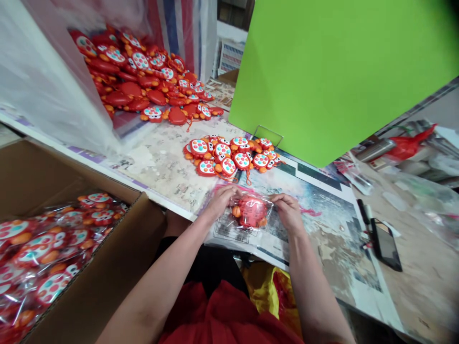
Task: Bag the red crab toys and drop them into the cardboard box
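A red crab-shaped pop toy sealed in a clear plastic bag (252, 211) lies on a printed table mat (315, 224) right in front of me. My left hand (220, 203) pinches the bag's left edge, and my right hand (289, 212) holds its right edge. Beyond my hands lies a heap of unbagged red toys with coloured buttons and orange feet (229, 155). A larger heap of these toys (143, 76) sits farther back, partly against a white plastic sheet (46, 71).
To my left, an open cardboard box (107, 243) holds several bagged toys. A green board (340, 71) stands upright on a wire stand (267, 136). A black phone (385, 243) lies at the right, and a yellow and red bag (267, 291) sits below the table edge.
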`<state>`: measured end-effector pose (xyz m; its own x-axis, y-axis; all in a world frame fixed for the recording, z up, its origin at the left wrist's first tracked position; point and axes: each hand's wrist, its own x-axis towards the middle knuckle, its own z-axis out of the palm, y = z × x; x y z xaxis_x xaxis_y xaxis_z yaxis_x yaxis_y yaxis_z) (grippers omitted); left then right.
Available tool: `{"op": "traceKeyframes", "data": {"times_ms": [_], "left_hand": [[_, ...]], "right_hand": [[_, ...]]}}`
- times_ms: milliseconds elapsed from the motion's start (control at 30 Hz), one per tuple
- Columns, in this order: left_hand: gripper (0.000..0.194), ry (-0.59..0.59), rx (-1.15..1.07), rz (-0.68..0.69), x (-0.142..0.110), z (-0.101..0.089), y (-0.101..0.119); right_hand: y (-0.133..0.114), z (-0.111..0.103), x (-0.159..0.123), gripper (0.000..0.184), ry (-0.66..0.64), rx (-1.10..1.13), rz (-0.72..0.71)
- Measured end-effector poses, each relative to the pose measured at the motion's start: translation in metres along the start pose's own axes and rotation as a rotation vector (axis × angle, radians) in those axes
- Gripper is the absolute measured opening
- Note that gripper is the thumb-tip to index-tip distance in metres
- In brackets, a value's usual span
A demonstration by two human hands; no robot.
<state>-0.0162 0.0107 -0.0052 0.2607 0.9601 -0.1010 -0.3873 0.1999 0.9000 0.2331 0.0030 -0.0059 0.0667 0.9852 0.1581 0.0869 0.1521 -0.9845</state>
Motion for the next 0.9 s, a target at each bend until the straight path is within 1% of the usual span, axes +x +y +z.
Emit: {"op": "traceKeyframes", "data": {"times_ms": [100, 167, 233, 300, 367, 467, 533, 567, 633, 700, 767, 833, 900], "left_hand": [[0.021, -0.006, 0.040, 0.003, -0.001, 0.001, 0.002], [0.025, -0.028, 0.046, 0.018, -0.002, 0.003, 0.004], [0.029, -0.050, 0.024, 0.036, -0.003, 0.004, 0.004], [0.031, -0.061, -0.007, 0.047, -0.003, 0.004, 0.003], [0.033, -0.061, -0.042, 0.044, -0.002, 0.003, 0.001], [0.039, -0.036, -0.106, 0.026, 0.000, 0.001, 0.001], [0.045, -0.015, -0.166, 0.033, 0.001, 0.001, 0.004], [0.047, -0.005, -0.198, 0.050, 0.001, 0.002, 0.007], [0.051, 0.022, -0.240, 0.112, 0.001, 0.004, 0.018], [0.050, 0.067, -0.219, 0.211, -0.003, 0.003, 0.036], [0.048, 0.148, -0.128, 0.353, -0.014, -0.005, 0.060], [0.047, 0.288, 0.022, 0.537, -0.035, -0.023, 0.089], [0.050, 0.508, 0.209, 0.721, -0.066, -0.053, 0.118]], "right_hand": [[-0.002, 0.005, 0.000, 0.011, 0.042, 0.052, -0.012], [-0.005, 0.010, -0.002, 0.020, 0.041, 0.052, 0.017], [-0.007, 0.015, -0.003, 0.030, 0.007, 0.023, 0.070], [-0.008, 0.020, -0.004, 0.036, -0.009, 0.010, 0.100], [-0.008, 0.022, -0.004, 0.039, 0.014, 0.031, 0.097], [-0.003, 0.021, -0.003, 0.049, 0.046, 0.037, 0.086], [-0.001, 0.020, -0.003, 0.049, 0.002, -0.044, 0.070], [-0.001, 0.020, -0.003, 0.045, -0.058, -0.115, 0.049], [-0.001, 0.021, -0.005, 0.038, -0.217, -0.291, -0.020], [-0.003, 0.024, -0.007, 0.034, -0.369, -0.465, -0.118], [-0.004, 0.028, -0.007, 0.035, -0.450, -0.585, -0.218], [-0.003, 0.030, -0.007, 0.038, -0.487, -0.648, -0.285], [-0.001, 0.029, -0.006, 0.037, -0.505, -0.679, -0.310]]}}
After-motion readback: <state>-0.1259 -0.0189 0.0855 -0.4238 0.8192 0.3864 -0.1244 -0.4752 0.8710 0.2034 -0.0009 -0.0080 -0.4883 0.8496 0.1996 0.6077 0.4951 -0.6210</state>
